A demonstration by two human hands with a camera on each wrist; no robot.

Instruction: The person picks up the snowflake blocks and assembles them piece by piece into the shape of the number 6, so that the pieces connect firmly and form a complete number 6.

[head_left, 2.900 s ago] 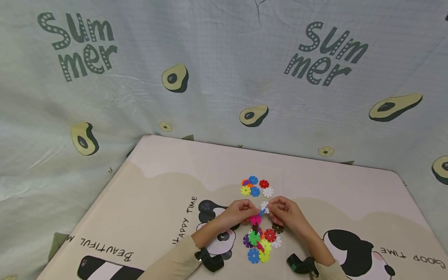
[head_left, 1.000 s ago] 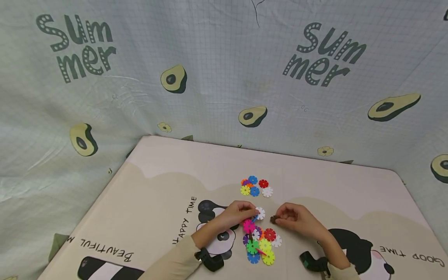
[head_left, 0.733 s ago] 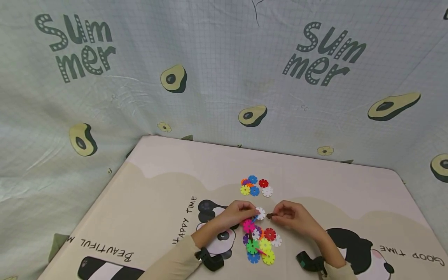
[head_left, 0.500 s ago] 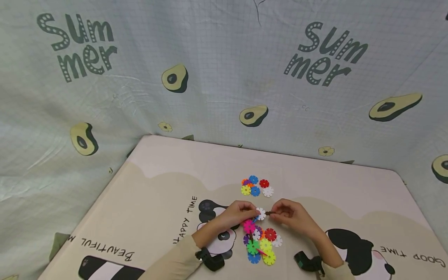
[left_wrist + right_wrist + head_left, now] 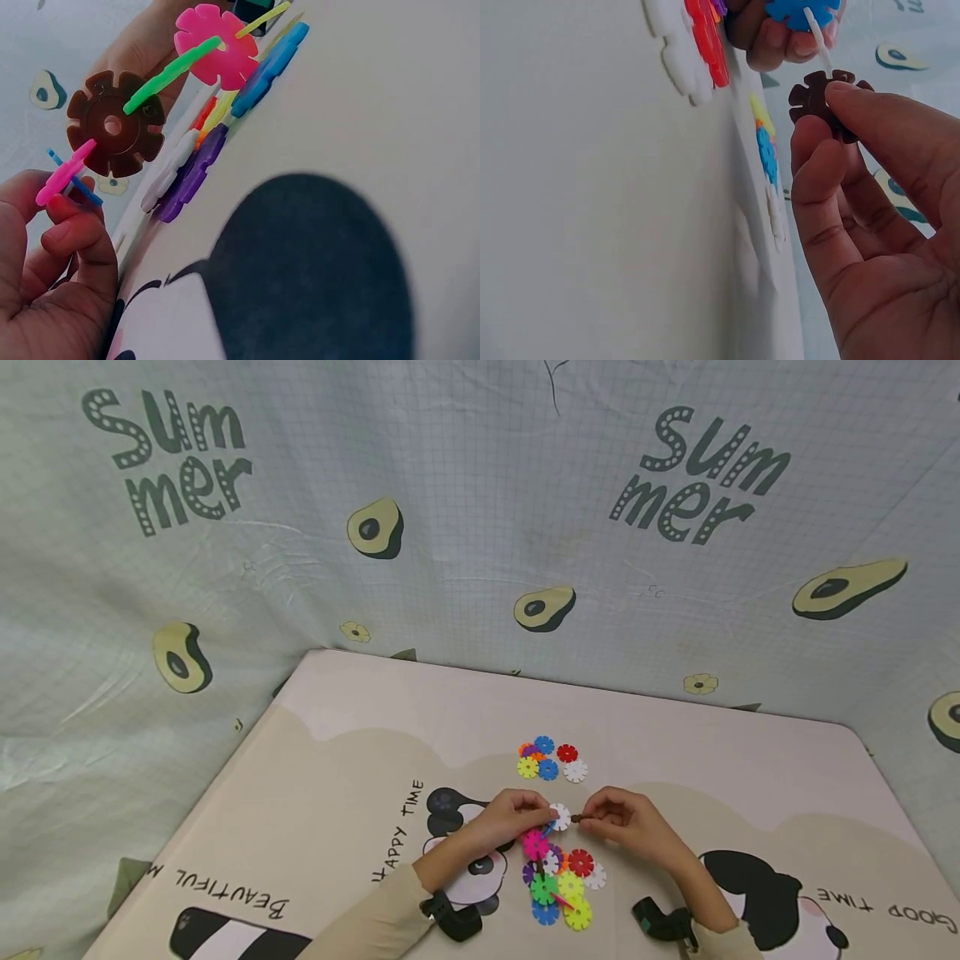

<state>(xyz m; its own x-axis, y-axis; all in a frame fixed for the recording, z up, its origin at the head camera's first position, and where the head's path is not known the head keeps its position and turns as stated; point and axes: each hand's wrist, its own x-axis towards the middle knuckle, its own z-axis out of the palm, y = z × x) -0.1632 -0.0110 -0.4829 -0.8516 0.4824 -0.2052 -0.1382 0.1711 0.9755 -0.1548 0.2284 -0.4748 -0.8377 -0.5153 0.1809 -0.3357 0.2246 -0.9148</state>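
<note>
My left hand (image 5: 517, 814) pinches one end of a chain of interlocking notched plastic discs. In the right wrist view its fingers are on a blue disc (image 5: 804, 10) with a white disc (image 5: 819, 41) slotted into it, seen edge-on. A pink disc (image 5: 64, 174), a brown disc (image 5: 112, 124), a green disc (image 5: 172, 73) and another pink disc (image 5: 201, 56) follow along the chain. My right hand (image 5: 618, 818) pinches a separate brown disc (image 5: 816, 103) between thumb and fingers. That disc's rim is right at the white disc's edge, turned crosswise to it.
Loose discs lie below the hands, among them a red disc (image 5: 581, 862) and a blue disc (image 5: 545, 913). Farther back is a second group with a yellow disc (image 5: 528, 767) and a white disc (image 5: 576, 771). A printed cloth covers the table (image 5: 712, 760); a patterned curtain (image 5: 450, 468) hangs behind.
My right hand has left the white disc, picked up a brown disc from the table and brought it leftward to the white disc's edge. The left hand keeps its hold on the chain.
</note>
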